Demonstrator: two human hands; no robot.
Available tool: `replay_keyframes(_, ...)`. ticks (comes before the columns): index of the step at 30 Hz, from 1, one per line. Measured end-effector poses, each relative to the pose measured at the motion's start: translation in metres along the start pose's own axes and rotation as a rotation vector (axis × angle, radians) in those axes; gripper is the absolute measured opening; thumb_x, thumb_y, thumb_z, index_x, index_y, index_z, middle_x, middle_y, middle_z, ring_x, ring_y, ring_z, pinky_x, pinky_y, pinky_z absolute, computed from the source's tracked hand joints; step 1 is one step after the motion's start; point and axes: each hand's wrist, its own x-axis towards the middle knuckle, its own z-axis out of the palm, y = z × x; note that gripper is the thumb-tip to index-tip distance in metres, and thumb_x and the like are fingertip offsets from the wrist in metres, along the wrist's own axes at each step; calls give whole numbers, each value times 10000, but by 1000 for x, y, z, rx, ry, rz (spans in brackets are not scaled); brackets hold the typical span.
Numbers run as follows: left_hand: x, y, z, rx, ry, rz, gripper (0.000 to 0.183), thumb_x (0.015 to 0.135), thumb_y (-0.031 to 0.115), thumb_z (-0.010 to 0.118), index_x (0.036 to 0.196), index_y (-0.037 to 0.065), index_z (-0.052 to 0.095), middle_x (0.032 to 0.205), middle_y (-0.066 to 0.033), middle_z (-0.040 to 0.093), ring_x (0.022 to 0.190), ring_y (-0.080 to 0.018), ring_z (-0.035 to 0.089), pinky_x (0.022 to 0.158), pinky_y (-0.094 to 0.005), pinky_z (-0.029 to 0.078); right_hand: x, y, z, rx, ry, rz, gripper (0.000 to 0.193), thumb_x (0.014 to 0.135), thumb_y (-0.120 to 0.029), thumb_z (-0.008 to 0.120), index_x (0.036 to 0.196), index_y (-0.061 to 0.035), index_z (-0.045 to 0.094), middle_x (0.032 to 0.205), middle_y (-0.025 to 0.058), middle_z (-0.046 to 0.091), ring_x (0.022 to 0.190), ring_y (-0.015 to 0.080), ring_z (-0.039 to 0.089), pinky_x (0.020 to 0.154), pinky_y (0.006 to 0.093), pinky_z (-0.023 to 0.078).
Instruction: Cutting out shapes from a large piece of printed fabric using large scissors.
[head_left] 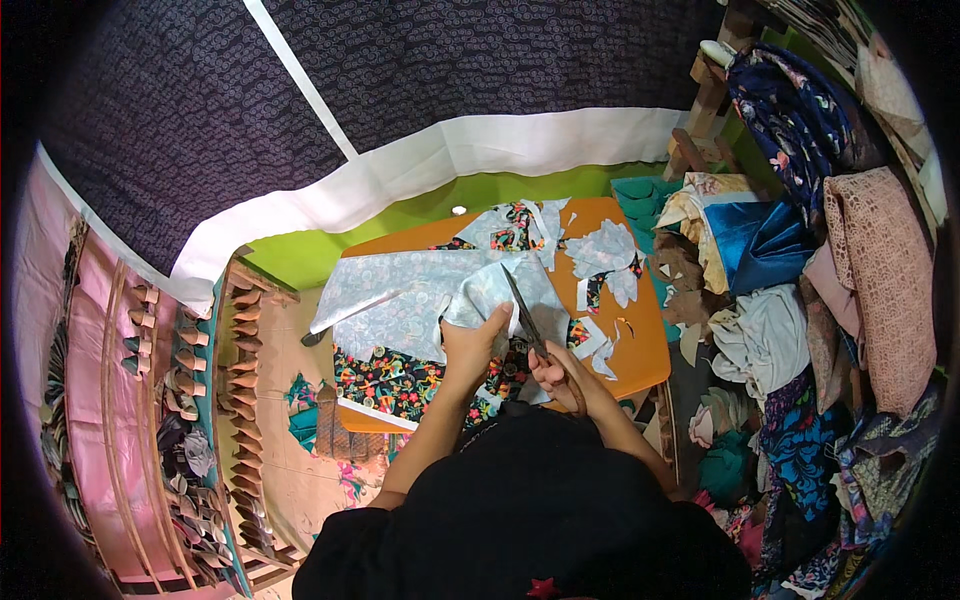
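Observation:
My left hand is closed on a folded-up part of the patterned fabric, its thumb on top. The fabric lies with its pale underside up; along the near edge the black floral face shows. In my right hand are long dark scissors, blades pointing away and a little left, beside the lifted fold. Whether the blades touch the cloth I cannot tell. Beneath lies an orange table. Fabric offcuts are scattered on its right side, and more pieces lie at the far edge.
Cloth heaps crowd the right side, among them a blue satin piece and a white cloth. Racks with rows of shoe-shaped pieces stand at the left. A dark patterned curtain with a white border hangs beyond the table.

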Motion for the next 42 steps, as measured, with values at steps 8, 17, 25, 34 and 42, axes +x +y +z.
replay_keyframes(8,-3,9,5,-81,-72,-52,343,708,-4,615,1012,-20,457,916,-83,535,801,-154,547,700,-259,459,7,5,-3,-487,48,-196,381,782,-420,521,777,-51,425,586,-50,379,501,42,360,426,182,288)
replay_keyframes(17,0,2,0,-13,-131,-78,350,707,-7,606,1017,-24,445,892,-78,531,766,-158,553,667,-265,468,8,6,-13,23,-134,132,578,672,-569,573,927,-69,432,671,-46,391,561,40,355,472,160,287)
replay_keyframes(25,-2,5,3,-19,-85,-70,272,699,66,649,925,-21,526,799,-32,566,677,-91,523,603,-230,427,2,4,-10,-171,-119,-7,759,577,-741,490,916,-65,421,661,-48,366,540,44,320,454,182,279)
replay_keyframes(34,-3,5,3,-42,-79,-64,259,695,52,647,914,-22,530,805,-35,567,682,-95,528,609,-228,429,1,0,-4,-131,-48,-10,545,711,-608,469,895,-97,427,620,-83,337,500,-1,295,441,142,232)
replay_keyframes(42,2,0,-4,35,-66,-60,340,705,-17,612,1004,-21,451,888,-83,530,756,-159,558,660,-263,484,-1,1,-5,25,-87,77,380,872,-430,347,907,-63,437,684,-55,362,543,14,309,471,171,267)
